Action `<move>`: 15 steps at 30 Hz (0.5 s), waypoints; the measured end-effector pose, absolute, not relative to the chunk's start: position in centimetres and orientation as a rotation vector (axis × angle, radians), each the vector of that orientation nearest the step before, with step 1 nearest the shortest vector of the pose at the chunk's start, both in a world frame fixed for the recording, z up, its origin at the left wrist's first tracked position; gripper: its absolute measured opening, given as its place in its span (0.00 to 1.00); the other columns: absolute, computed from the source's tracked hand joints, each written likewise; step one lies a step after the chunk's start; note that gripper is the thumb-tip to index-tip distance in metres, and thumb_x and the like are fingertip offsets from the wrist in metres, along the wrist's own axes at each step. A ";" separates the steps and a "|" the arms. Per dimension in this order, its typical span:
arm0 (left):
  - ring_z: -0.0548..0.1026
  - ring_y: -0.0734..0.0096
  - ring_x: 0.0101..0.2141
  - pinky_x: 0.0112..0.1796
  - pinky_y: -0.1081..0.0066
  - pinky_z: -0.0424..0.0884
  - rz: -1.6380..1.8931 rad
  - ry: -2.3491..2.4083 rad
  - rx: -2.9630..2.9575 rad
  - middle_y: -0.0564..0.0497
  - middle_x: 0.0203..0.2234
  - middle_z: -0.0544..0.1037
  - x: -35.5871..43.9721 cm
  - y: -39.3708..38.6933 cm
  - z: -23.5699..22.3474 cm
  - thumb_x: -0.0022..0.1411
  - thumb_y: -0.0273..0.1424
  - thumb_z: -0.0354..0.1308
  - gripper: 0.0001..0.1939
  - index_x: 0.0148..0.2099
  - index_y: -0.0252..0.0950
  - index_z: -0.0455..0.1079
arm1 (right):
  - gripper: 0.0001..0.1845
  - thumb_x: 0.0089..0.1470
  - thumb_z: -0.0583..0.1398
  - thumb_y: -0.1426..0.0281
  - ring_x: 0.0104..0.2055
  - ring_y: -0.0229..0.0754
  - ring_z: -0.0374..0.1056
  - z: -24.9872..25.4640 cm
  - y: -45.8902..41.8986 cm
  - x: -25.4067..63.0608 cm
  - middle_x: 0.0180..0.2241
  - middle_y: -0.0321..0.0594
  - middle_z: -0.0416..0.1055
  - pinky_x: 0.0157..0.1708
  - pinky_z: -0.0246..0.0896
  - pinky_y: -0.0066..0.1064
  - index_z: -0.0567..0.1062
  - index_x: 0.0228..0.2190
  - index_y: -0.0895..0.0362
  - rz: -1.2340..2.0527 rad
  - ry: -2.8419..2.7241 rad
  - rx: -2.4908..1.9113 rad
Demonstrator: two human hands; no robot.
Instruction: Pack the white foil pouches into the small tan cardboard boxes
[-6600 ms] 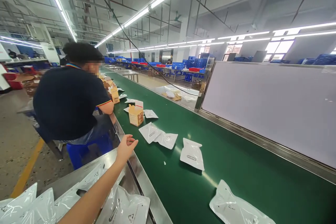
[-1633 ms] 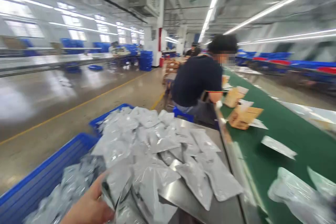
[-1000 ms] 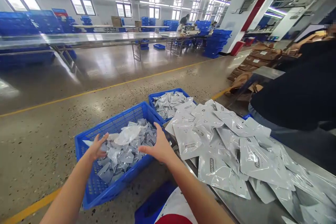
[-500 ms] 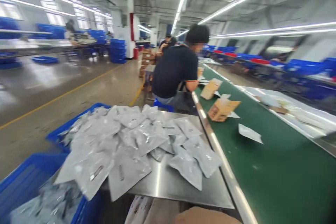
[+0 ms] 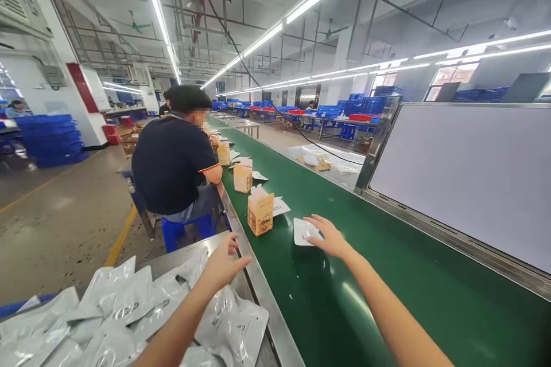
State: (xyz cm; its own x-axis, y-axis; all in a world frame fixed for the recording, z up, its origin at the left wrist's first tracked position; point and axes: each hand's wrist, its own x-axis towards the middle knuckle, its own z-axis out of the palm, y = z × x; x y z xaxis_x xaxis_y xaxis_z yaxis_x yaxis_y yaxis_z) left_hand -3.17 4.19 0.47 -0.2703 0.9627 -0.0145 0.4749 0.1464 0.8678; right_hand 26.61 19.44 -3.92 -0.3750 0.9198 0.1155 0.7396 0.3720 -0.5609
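A white pouch (image 5: 305,231) lies flat on the green conveyor belt (image 5: 387,275), and the right hand (image 5: 329,236) rests on its near edge, fingers (image 5: 313,222) spread and released rather than closed around it. Just left of the pouch stands a small tan carton (image 5: 260,213), with a second carton (image 5: 242,177) farther up the belt.

The left hand (image 5: 224,262) hovers open, fingers loose, over the steel counter (image 5: 172,261) at the belt's edge, above a heap of silvery white pouches (image 5: 129,315); it holds nothing.

Half a second ago neither hand was in view and the camera faced the heap and a blue crate; now the view has swung onto the belt and both arms reach forward. A second ago both hands were down in that blue crate.

A person in a dark shirt (image 5: 172,166) sits on a blue stool (image 5: 187,229) beside the belt, back to the camera. A white panel (image 5: 465,172) runs along the belt's far side.
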 end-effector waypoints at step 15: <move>0.71 0.58 0.47 0.50 0.56 0.66 1.454 1.338 1.481 0.47 0.45 0.72 3.8 16.1 -6.7 0.37 0.23 0.63 0.38 0.52 0.38 0.56 | 0.22 0.45 0.60 0.57 0.32 0.44 0.68 -6.2 15.8 28.9 0.36 0.41 0.70 0.32 0.65 0.36 0.68 0.40 0.56 0.304 -1.668 -1.518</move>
